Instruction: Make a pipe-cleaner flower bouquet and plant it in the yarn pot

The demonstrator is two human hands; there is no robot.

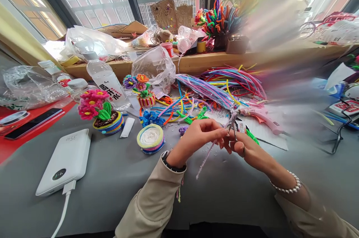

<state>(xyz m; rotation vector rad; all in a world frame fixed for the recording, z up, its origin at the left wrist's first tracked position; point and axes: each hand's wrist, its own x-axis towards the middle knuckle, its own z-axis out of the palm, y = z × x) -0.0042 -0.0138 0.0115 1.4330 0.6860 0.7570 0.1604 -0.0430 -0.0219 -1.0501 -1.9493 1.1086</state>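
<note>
My left hand (198, 137) is closed in a pinch on a pale purple pipe cleaner (205, 161), whose fuzzy end hangs below my fingers toward the grey table. My right hand (252, 152) grips a small pair of scissors (232, 121), held upright against the left fingertips. The exact spot where blades and pipe cleaner meet is partly hidden by my fingers. Behind my hands lie green pipe-cleaner leaves (200, 114) and a small purple fuzzy piece (183, 130). Left of them sits a round pot wrapped in coloured pipe cleaners (151, 144), with white filling on top.
A pink glue gun (263, 116) lies beyond my right hand. Bundled pipe cleaners (207, 90) stretch across the back. On the left are a pink flower pot (108, 123), a water bottle (108, 81), a white power bank (66, 161) with cable and a phone (33, 123).
</note>
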